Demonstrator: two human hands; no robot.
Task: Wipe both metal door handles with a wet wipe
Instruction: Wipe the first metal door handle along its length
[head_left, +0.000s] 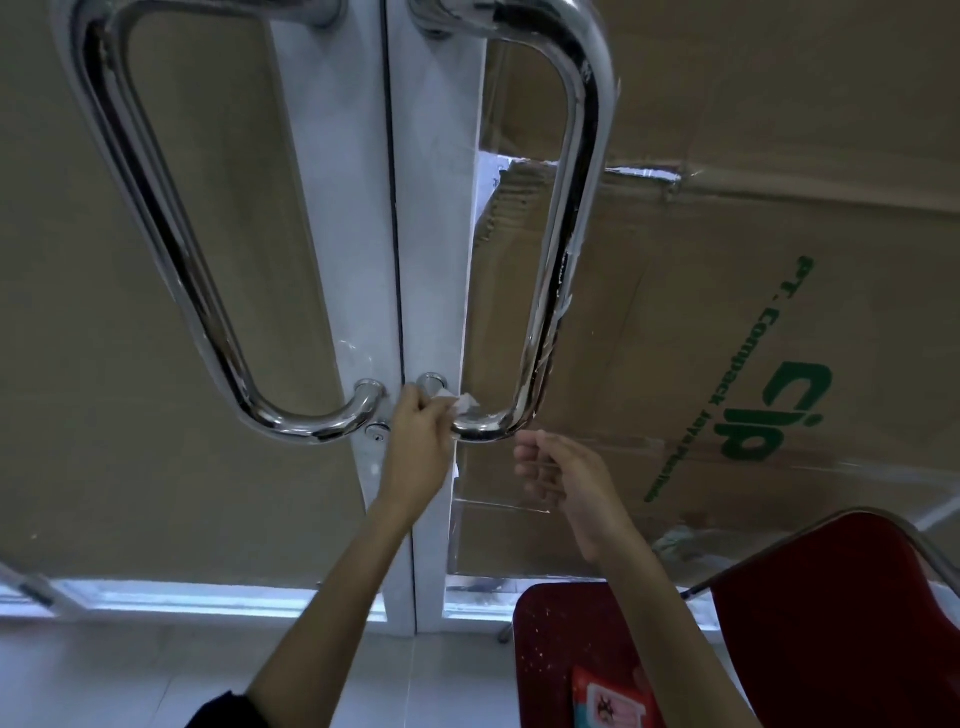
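Handles on the double door ran out of frame at the top. At the bottom bend of the right handle (566, 218), beside its lower mount, the left hand (418, 444) pinched a white wet wipe (464, 402), mostly hidden behind its fingers. The left handle (171, 249) hung untouched. The right hand (563, 480) hovered just below, fingers loosely curled, grasping nothing. Cardboard (753, 338) behind the glass read "cjp" and "PT. Compack Jaya"; the rest was unclear. A red chair (831, 597) crowded the lower right, holding a partly cut-off red packet (615, 701).
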